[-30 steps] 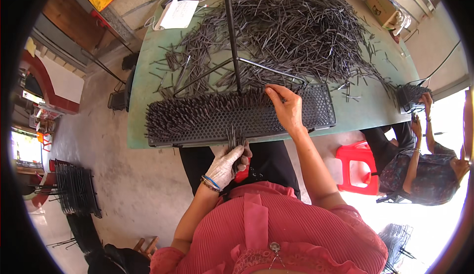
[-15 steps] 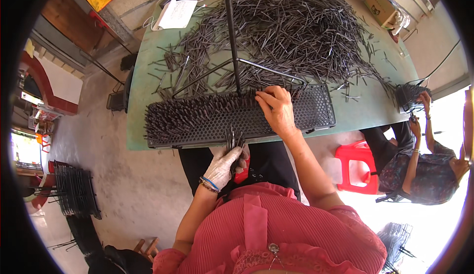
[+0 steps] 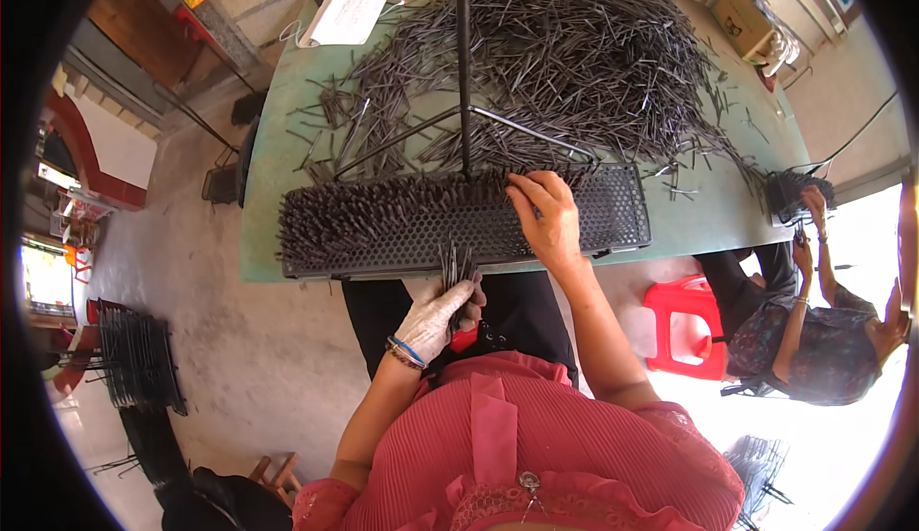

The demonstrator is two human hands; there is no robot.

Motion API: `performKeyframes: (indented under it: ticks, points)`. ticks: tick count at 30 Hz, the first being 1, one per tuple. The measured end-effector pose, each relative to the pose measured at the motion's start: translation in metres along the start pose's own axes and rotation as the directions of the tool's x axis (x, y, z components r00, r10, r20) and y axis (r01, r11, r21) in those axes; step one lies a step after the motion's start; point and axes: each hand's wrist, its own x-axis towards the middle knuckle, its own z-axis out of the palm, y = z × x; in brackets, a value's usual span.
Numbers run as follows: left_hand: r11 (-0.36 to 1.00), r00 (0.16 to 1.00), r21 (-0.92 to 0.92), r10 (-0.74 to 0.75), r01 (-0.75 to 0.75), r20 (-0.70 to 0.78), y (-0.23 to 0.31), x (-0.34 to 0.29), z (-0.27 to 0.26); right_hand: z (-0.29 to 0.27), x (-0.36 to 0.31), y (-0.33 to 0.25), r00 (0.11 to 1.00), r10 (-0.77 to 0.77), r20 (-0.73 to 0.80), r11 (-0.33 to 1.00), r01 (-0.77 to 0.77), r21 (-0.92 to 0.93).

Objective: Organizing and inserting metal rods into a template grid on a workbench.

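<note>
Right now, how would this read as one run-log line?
left hand: gloved, holding dark strips; right hand: bare, at perforated panel; panel: left end filled, right end unfilled; strip pile: on green table

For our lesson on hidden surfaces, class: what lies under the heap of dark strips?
The green table shows around the heap of dark strips and through gaps at its thin left side. Its dense right part covers whatever is beneath.

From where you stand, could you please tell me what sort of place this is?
Probably a small workshop: dark strips lie heaped on a green table, a perforated panel is partly filled with pieces, and another person works on the right.
</note>
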Motion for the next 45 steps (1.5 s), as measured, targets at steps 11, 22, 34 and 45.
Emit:
performKeyframes:
  ticks: [11,22,34,45]
  points:
    - [0.987,0.991,0.093,0.127,-0.131,0.047,0.002,0.001,0.022,-0.010,-0.038,-0.027,0.652,0.379,0.656,0.582,-0.719,0.379]
    - [1.000,0.998,-0.004,-0.001,0.002,0.055,-0.013,0.013,0.022,-0.030,-0.009,0.000,0.822,0.486,0.298,0.632,-0.566,0.530]
    - [0.997,0.992,-0.042,-0.060,0.065,0.108,-0.015,0.018,0.029,-0.023,0.017,0.023,0.942,0.316,0.110,0.913,-0.334,0.234]
    - [0.994,0.992,-0.063,-0.080,0.086,0.097,-0.019,0.018,0.028,-0.011,0.006,0.022,0.983,0.171,-0.066,0.979,-0.162,0.124]
